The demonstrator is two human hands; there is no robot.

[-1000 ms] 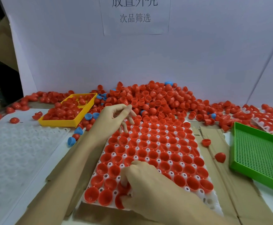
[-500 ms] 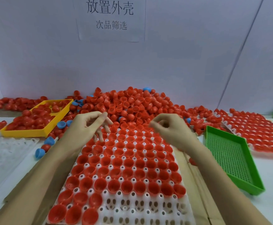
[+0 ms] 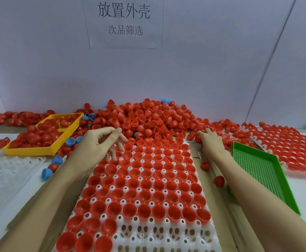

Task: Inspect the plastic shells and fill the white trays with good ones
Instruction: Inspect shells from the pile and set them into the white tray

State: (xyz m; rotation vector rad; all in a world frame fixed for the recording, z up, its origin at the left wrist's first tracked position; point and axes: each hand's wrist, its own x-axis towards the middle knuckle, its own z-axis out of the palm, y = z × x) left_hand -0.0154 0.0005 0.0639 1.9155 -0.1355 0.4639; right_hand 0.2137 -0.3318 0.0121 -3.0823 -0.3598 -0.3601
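Your right hand (image 3: 210, 140) reaches into the red shell pile (image 3: 145, 119) at frame centre; whether its fingers pinch anything, you cannot tell. Your left hand (image 3: 97, 144) hovers with fingers loosely spread, empty, over the white tray (image 3: 166, 239).

Two hands in view: left hand (image 3: 101, 142) at 10 o'clock of centre white tray (image 3: 166, 231), right hand (image 3: 211, 141) at 1 o'clock. 
White trays: three — centre, empty one (image 3: 6, 175) at 9 o'clock, filled one (image 3: 283, 148) at 3 o'clock. 
Yellow tray (image 3: 34, 150): one. Green tray (image 3: 261, 171): one, plus green corner at far right. 
Red shells (image 3: 145, 120): too many to count. 
Blue shells (image 3: 46, 173): several. 
Paper sign (image 3: 124, 22): one.
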